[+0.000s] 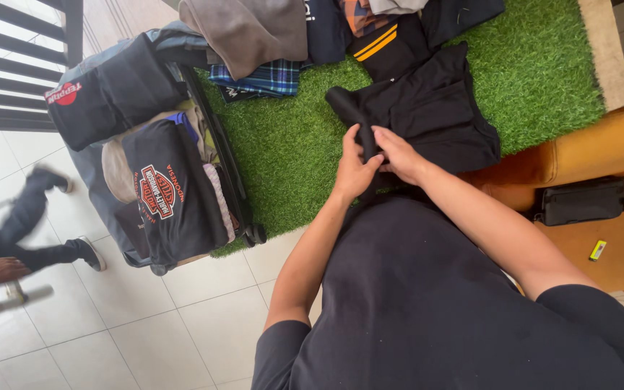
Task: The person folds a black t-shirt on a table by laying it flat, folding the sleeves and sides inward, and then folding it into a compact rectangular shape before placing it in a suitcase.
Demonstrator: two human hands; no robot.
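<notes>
A black garment (pixel 435 108) lies partly folded on a green artificial grass mat (pixel 297 152). My left hand (pixel 353 170) grips the garment's near edge, fingers curled over a rolled fold. Beside it, my right hand (pixel 399 154) pinches the same fold, and the two hands touch. An open suitcase (pixel 153 159) packed with folded clothes stands to the left, a black printed shirt (pixel 171 195) on top.
Several folded clothes (pixel 290 36) lie at the mat's far edge. An orange cushion (pixel 601 209) on the right carries a black pouch (pixel 583 201) and a small yellow object (pixel 598 250). Another person's legs (pixel 23 231) cross the white tile floor at left, by dark railings (pixel 16 65).
</notes>
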